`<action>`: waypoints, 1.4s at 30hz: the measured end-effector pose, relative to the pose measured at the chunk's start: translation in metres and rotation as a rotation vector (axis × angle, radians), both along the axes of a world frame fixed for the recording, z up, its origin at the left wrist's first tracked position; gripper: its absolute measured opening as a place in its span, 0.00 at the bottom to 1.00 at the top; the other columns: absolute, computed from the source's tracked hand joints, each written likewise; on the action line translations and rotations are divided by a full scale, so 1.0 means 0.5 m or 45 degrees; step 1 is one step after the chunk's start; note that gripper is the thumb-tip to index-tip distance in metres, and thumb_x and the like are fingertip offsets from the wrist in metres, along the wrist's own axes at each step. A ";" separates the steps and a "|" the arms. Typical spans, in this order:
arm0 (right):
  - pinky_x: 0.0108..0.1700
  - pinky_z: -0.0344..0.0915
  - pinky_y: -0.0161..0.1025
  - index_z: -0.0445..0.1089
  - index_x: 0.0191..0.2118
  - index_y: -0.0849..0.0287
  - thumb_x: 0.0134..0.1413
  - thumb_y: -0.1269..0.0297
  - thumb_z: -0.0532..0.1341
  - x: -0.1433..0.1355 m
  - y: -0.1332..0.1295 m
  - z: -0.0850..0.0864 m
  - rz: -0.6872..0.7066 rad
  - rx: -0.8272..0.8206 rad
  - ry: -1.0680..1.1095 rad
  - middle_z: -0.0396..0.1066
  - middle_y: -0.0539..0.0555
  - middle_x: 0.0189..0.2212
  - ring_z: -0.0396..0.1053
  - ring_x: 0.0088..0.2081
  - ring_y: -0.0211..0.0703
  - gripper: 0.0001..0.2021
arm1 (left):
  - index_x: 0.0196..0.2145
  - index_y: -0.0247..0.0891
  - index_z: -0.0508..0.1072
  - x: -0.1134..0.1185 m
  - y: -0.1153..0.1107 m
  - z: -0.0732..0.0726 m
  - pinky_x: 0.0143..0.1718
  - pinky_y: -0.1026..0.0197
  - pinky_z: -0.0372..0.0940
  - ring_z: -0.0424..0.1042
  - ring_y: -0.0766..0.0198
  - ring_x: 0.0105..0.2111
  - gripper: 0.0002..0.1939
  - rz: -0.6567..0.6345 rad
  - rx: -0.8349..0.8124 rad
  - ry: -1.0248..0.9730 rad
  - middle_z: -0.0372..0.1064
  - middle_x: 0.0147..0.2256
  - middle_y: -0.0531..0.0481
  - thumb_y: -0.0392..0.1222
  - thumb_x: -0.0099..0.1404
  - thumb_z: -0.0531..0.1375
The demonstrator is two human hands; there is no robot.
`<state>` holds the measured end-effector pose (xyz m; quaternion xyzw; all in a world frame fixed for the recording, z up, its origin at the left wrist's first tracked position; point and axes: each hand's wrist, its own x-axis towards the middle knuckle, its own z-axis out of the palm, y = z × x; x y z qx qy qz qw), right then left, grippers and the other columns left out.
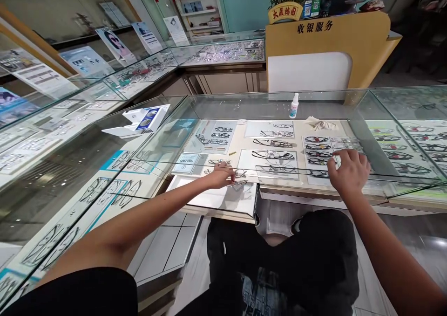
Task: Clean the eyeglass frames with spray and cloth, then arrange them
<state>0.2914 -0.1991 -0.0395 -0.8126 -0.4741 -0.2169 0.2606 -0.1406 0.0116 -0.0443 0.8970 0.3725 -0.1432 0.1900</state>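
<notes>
My left hand [223, 175] reaches over the pulled-out white drawer [213, 198] of the glass counter, fingers closed on a pair of eyeglasses [240, 182] by its near side. Part of that frame is hidden behind the fingers. My right hand [350, 170] rests at the counter's front glass edge, fingers bent and thumb apart, with nothing visible in it. Below it, on a display card [316, 180], lie several dark eyeglasses. More dark-framed eyeglasses [273, 155] lie on a white card in the middle of the case.
A small spray bottle [294, 106] and a crumpled cloth [321, 124] are at the counter's far side. A folded white-and-blue leaflet [148, 120] stands on the left glass. Beyond is a yellow cashier desk [328, 38]. My knees are close beneath the drawer.
</notes>
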 end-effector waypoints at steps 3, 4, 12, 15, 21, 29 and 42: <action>0.50 0.57 0.52 0.78 0.50 0.59 0.65 0.57 0.58 0.001 -0.001 0.004 0.027 -0.045 0.033 0.75 0.65 0.51 0.65 0.52 0.63 0.17 | 0.35 0.44 0.81 -0.015 -0.015 0.047 0.59 0.46 0.55 0.68 0.44 0.56 0.03 -0.043 -0.085 0.043 0.77 0.48 0.45 0.44 0.65 0.68; 0.49 0.57 0.52 0.77 0.51 0.59 0.65 0.57 0.57 0.001 -0.001 0.006 0.031 -0.052 0.040 0.75 0.65 0.51 0.65 0.52 0.62 0.17 | 0.36 0.44 0.81 -0.018 -0.020 0.063 0.58 0.47 0.56 0.70 0.45 0.55 0.04 -0.055 -0.109 0.054 0.77 0.48 0.45 0.44 0.64 0.68; 0.46 0.55 0.49 0.76 0.51 0.59 0.68 0.57 0.55 -0.001 -0.002 0.008 0.023 -0.090 0.069 0.76 0.63 0.50 0.67 0.50 0.60 0.17 | 0.36 0.46 0.79 0.016 -0.084 0.180 0.60 0.49 0.55 0.68 0.47 0.57 0.07 -0.157 -0.304 0.129 0.79 0.47 0.49 0.50 0.67 0.67; 0.47 0.57 0.49 0.76 0.51 0.60 0.67 0.57 0.56 0.001 -0.001 0.005 0.029 -0.089 0.061 0.76 0.64 0.49 0.67 0.50 0.60 0.17 | 0.35 0.46 0.80 0.041 -0.102 0.206 0.61 0.50 0.56 0.68 0.48 0.56 0.07 -0.225 -0.372 0.107 0.79 0.46 0.49 0.50 0.66 0.66; 0.48 0.60 0.51 0.76 0.51 0.59 0.67 0.59 0.56 -0.003 0.001 0.007 0.030 -0.057 0.066 0.76 0.63 0.50 0.68 0.51 0.62 0.16 | 0.36 0.50 0.82 0.104 -0.088 0.315 0.59 0.53 0.61 0.70 0.50 0.55 0.12 -0.385 -0.548 -0.031 0.79 0.48 0.51 0.58 0.65 0.68; 0.48 0.60 0.51 0.76 0.51 0.58 0.67 0.59 0.57 -0.008 0.005 0.006 0.024 -0.025 0.092 0.76 0.63 0.48 0.68 0.50 0.61 0.15 | 0.42 0.49 0.84 0.282 0.083 0.463 0.59 0.52 0.59 0.70 0.52 0.55 0.18 -0.305 -0.065 -0.107 0.75 0.53 0.54 0.62 0.64 0.68; 0.48 0.59 0.49 0.76 0.50 0.58 0.66 0.63 0.57 -0.017 0.010 0.012 0.045 0.017 0.106 0.77 0.63 0.48 0.67 0.50 0.59 0.13 | 0.32 0.42 0.84 0.527 0.233 0.251 0.60 0.38 0.53 0.61 0.39 0.56 0.08 -0.182 0.447 -0.200 0.75 0.50 0.41 0.48 0.60 0.72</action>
